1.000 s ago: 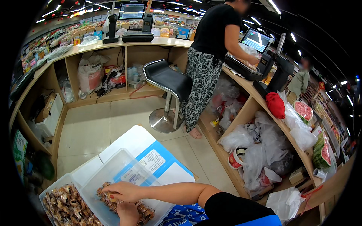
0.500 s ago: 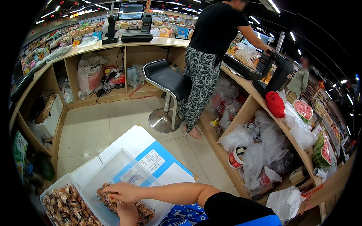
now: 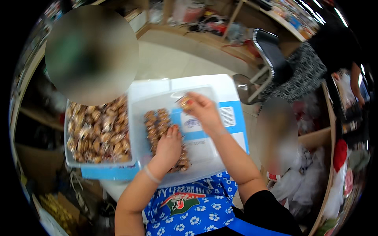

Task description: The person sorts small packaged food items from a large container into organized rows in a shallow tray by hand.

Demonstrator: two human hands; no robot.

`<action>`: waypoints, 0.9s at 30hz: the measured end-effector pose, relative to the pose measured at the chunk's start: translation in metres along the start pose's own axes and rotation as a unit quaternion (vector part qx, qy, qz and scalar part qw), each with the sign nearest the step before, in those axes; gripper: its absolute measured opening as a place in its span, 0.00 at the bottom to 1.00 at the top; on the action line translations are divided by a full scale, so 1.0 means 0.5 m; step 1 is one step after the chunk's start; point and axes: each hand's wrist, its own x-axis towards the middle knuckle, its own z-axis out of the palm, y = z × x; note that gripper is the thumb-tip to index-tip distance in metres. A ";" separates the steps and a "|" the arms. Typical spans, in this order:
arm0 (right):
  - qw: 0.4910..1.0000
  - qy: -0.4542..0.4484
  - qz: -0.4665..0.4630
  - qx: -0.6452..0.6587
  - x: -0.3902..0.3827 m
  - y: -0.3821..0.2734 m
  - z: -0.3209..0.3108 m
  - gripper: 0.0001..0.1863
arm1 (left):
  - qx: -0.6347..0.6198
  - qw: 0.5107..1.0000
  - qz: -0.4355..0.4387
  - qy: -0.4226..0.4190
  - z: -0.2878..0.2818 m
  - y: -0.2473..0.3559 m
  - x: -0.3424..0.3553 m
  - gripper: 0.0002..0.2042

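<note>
A translucent plastic bin (image 3: 204,157) stands in front of me with rows of small brown snacks in clear wrappers (image 3: 151,118) along its left part. My left hand (image 3: 169,146) lies on these rows with its fingers stretched over them. Above the bin's far side, my right hand (image 3: 205,113) pinches one small round wrapped snack (image 3: 186,103) between thumb and fingers. Left of the bin, a second clear tub (image 3: 71,159) is filled with loose wrapped brown snacks (image 3: 103,131).
Both tubs rest on a white and blue carton (image 3: 236,122). A black stool (image 3: 271,59) and a person in patterned trousers (image 3: 305,65) are at the far right. Shelves with plastic bags (image 3: 293,181) line the right side. Two blurred round patches cover parts of the view.
The view has turned, so the bin sits nearer the middle. My right hand has risen from the snack rows with one wrapped snack; my left hand stays on the rows.
</note>
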 end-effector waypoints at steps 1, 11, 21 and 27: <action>0.999 0.020 0.018 -0.042 0.005 -0.003 -0.005 0.21 | 0.001 1.000 -0.007 0.000 0.016 0.001 -0.005 0.21; 0.861 0.058 -0.031 -0.505 0.032 0.097 0.021 0.26 | -0.004 1.000 0.001 -0.019 0.011 -0.004 0.009 0.23; 0.838 -0.044 -0.005 -0.543 0.030 0.136 0.013 0.19 | 0.013 1.000 -0.001 -0.028 0.007 -0.002 0.011 0.23; 0.865 -0.061 0.001 -0.498 0.034 0.161 0.006 0.19 | -0.004 1.000 -0.004 -0.007 0.011 -0.001 0.011 0.23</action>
